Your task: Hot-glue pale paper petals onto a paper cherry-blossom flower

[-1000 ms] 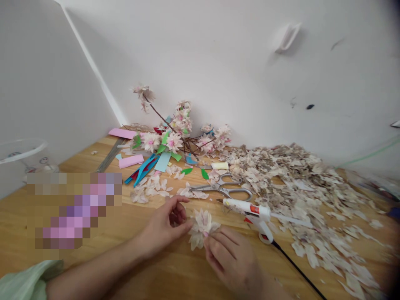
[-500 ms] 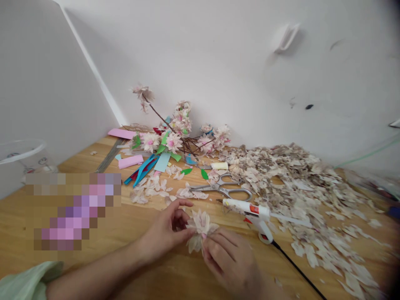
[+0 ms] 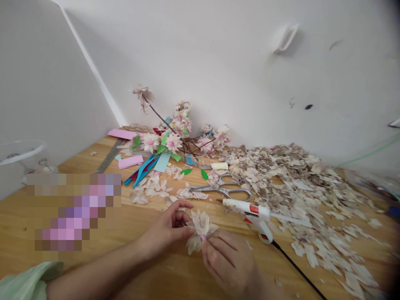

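Observation:
A pale pink paper blossom (image 3: 200,233) with layered, ragged petals sits between my hands above the wooden table (image 3: 18,225). My left hand (image 3: 165,225) pinches its left side with curled fingers and thumb. My right hand (image 3: 229,260) grips its base from below, and those fingers hide the lower part of the blossom. A white hot glue gun (image 3: 253,216) lies just beyond my right hand, with its black cord running toward the bottom edge. Steel scissors (image 3: 220,187) rest farther up the table.
A large heap of cut petals (image 3: 300,196) covers the table's right side. Finished blossoms on twigs (image 3: 175,141) lean against the back wall among pink and blue paper strips (image 3: 143,166). A clear plastic container (image 3: 21,152) stands at far left, above a blurred patch.
The blossom has turned slightly between my hands, and my left hand has shifted closer to it. The scissors and glue gun have not moved.

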Motion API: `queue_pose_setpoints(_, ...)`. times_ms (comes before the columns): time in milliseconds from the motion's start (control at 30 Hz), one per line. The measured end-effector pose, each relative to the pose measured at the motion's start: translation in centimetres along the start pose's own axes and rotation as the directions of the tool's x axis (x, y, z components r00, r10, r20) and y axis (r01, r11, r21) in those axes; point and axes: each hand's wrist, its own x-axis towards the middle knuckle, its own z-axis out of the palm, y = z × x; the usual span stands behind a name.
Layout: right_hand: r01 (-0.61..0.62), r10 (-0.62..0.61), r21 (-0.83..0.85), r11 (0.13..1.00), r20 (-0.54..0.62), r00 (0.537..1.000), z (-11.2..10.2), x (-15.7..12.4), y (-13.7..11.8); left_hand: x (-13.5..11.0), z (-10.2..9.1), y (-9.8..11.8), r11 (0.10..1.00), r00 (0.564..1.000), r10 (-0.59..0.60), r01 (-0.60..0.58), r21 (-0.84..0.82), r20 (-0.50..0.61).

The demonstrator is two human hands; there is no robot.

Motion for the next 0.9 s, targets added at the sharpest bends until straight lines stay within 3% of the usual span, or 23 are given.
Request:
queue_pose_setpoints(500, 0.001, 0.000, 0.037, 0.999, -0.017, 1.000, 0.59, -0.62, 0.24, -0.03, -0.16, -0.04, 1.000, 1.000, -0.002, 0.002, -0.014, -0.006)
queue_pose_setpoints(900, -0.007, 0.007, 0.027, 1.000, -0.020, 1.000, 0.14, -0.05, 0.13, -0.02, 0.11, -0.08, 0.991, 0.999, 0.050, -0.050, 0.124, 0.008)
